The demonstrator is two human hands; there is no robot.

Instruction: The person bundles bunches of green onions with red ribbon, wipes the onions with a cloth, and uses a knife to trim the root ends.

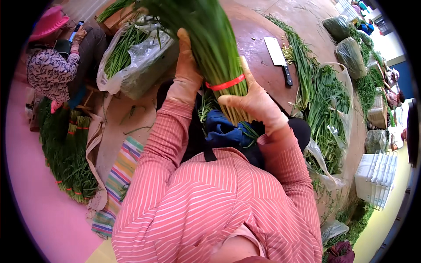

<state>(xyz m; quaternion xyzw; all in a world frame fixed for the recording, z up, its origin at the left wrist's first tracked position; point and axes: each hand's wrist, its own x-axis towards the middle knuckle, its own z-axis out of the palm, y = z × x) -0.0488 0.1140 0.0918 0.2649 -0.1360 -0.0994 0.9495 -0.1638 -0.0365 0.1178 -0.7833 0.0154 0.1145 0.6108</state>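
A large bundle of long green leafy stalks (pixel 213 49), bound near its pale cut ends by a red band (pixel 226 83), is held up in front of my body. My left hand (pixel 187 62), in a light glove, supports the bundle's left side above the band. Around its right side is my right hand (pixel 255 98), also gloved, with the thumb across the stalks just below the band. A cleaver (pixel 275 52) with a black handle lies on the reddish-brown board to the right. Beneath the bundle, blue cloth (pixel 223 128) lies across my lap.
Loose stalks (pixel 304 65) line the board's right edge, beside an open plastic bag of greens (pixel 332 121). Another bag (pixel 113 82) stands left. Banded bundles (pixel 72 164) are piled at far left, near a seated person (pixel 52 72) holding a phone. White crates (pixel 375 177) stand right.
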